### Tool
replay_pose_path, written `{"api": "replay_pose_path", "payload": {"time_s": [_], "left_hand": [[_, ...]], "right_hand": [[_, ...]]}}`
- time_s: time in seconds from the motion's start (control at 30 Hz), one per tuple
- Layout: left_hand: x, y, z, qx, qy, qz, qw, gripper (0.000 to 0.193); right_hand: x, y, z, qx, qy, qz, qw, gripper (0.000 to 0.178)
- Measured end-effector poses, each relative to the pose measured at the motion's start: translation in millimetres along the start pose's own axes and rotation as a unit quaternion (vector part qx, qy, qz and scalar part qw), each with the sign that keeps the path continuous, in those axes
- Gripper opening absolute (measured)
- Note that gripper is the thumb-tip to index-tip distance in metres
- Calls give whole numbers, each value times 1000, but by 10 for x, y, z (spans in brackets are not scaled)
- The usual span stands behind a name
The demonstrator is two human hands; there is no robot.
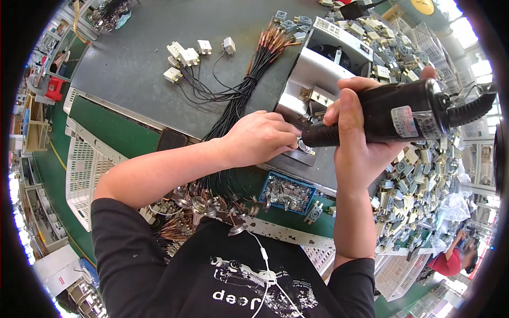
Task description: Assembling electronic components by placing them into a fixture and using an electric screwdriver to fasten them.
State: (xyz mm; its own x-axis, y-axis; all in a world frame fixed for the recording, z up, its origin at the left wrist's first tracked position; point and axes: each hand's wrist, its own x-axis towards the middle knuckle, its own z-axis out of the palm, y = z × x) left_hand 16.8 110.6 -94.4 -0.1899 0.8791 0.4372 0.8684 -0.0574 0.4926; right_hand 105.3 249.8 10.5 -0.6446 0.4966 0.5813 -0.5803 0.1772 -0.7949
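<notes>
Across the bench from me, the right hand (361, 151) is wrapped firmly round a black cylindrical tool (384, 108), its narrow nose pointing to the curled fingers of the left hand (261, 137), just in front of the silver-cased machine (305, 71). Whether those fingers pinch a small part I can't make out, the tips being half hidden. I'd steady the barrel in line with the work, fingertips clear of its end, and mind the black wires (233, 114) under the left forearm.
</notes>
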Motion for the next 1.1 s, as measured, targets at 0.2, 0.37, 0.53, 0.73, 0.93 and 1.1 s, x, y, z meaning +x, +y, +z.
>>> {"api": "replay_pose_path", "payload": {"time_s": [0.2,0.37,0.53,0.73,0.93,1.1], "left_hand": [[32,12,-21,9,-34,-10,999,8],[5,-41,-4,-14,-24,-27,999,10],[123,112,-67,-13,-64,-162,985,24],[259,58,-173,-3,-238,-162,958,33],[208,-47,-59,-9,-219,-150,964,32],[218,2,-75,-42,-159,-158,974,34]], "right_hand": [[5,126,4,-48,-35,-11,998,97],[188,124,15,12,-137,98,986,95],[59,178,16,0,-106,45,993,97],[7,191,-21,-20,-106,22,994,99],[18,215,-40,-35,-144,1,989,100],[-36,180,82,-55,-103,29,993,87]]}}
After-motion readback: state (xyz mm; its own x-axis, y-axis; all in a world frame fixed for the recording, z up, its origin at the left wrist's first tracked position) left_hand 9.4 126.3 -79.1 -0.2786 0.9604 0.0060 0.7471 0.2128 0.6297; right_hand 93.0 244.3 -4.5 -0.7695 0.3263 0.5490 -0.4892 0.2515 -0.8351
